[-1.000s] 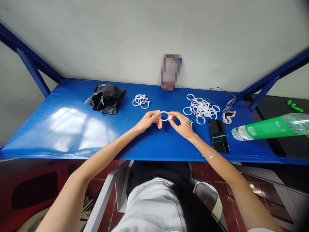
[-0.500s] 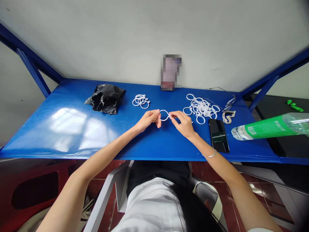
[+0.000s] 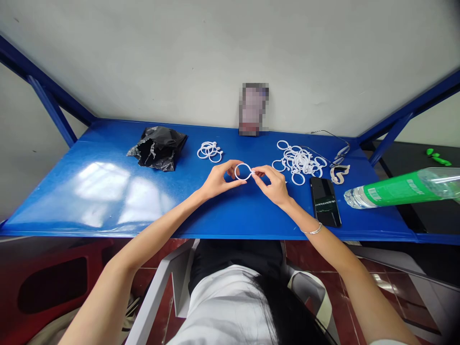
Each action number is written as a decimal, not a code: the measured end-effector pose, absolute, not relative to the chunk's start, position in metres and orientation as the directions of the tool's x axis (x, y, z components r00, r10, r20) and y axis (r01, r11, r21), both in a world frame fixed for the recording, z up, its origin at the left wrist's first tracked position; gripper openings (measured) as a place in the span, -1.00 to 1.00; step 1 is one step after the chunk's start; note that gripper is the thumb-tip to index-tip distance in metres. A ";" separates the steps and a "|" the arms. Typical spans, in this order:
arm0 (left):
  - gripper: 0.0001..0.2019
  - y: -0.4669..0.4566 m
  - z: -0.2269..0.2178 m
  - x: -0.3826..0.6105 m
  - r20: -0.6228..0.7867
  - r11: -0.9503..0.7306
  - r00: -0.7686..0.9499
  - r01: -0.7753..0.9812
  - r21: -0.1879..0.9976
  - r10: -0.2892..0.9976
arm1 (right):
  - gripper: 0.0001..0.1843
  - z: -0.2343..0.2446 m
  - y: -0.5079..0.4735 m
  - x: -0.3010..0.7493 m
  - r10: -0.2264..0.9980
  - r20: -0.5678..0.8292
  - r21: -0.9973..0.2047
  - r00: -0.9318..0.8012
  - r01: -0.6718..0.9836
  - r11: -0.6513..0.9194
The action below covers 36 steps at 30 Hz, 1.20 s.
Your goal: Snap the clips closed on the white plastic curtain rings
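A white plastic ring with a small eyelet, like a curtain ring [image 3: 243, 164], is held up between my two hands over the table. My right hand [image 3: 272, 183] pinches its eyelet end with thumb and forefinger. On the other side my left hand [image 3: 222, 178] curves round the ring, its thumb along the lower edge and its fingers at the upper left, partly behind it. Beyond my left hand lies a small group of similar rings [image 3: 210, 151]. A larger heap of white rings [image 3: 300, 160] lies past my right hand, to the right.
A crumpled black plastic bag [image 3: 158, 147] sits at the back left of the blue table [image 3: 230, 215]. To the right are a phone [image 3: 325, 202], a white strap-like item [image 3: 338, 174], eyeglasses [image 3: 341, 153] and a green-labelled bottle [image 3: 402, 189]. A blurred upright object [image 3: 253, 110] leans on the wall.
My left hand has opened from its pinch at the ring's left edge, and its thumb now reaches along the ring's lower edge. My right hand keeps its pinch on the eyelet.
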<state>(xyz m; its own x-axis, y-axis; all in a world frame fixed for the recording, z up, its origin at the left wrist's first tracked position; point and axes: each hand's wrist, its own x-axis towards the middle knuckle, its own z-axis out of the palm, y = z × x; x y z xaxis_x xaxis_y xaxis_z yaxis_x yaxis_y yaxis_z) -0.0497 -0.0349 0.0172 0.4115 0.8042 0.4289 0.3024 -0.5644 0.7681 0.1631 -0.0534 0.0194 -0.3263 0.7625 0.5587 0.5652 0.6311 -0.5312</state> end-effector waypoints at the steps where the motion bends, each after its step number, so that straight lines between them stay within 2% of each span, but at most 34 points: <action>1: -0.50 -0.035 0.017 -0.050 0.441 -0.578 0.412 0.311 0.754 0.797 | -0.80 0.019 -0.053 0.163 0.764 0.554 -0.530 -0.330 0.569 0.629; 6: -0.54 -0.035 0.017 -0.052 0.480 -0.627 0.424 0.347 0.697 0.768 | -0.77 0.018 -0.051 0.164 0.766 0.527 -0.492 -0.368 0.603 0.628; 12: -0.58 -0.035 0.016 -0.052 0.494 -0.642 0.428 0.347 0.684 0.757 | -0.75 0.017 -0.051 0.165 0.762 0.505 -0.435 -0.404 0.643 0.630; 23: -0.63 -0.040 0.016 -0.050 0.414 -0.598 0.470 0.364 0.714 0.780 | -0.73 0.012 -0.052 0.166 0.772 0.443 -0.452 -0.457 0.629 0.632; 30: -0.66 -0.042 0.016 -0.049 0.476 -0.658 0.476 0.361 0.661 0.740 | -0.74 0.012 -0.052 0.166 0.695 0.524 -0.395 -0.492 0.582 0.710; 36: -0.64 -0.043 0.015 -0.049 0.460 -0.658 0.486 0.409 0.632 0.743 | -0.73 0.012 -0.051 0.165 0.661 0.565 -0.374 -0.494 0.561 0.739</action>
<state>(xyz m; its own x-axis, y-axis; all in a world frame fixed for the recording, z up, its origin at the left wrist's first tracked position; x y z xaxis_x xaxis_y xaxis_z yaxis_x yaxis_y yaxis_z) -0.0491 -0.0427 0.0146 0.4861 0.7432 0.4597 0.4088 -0.6584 0.6320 0.1650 -0.0513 0.0122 -0.4939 0.6609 0.5651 0.5607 0.7388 -0.3740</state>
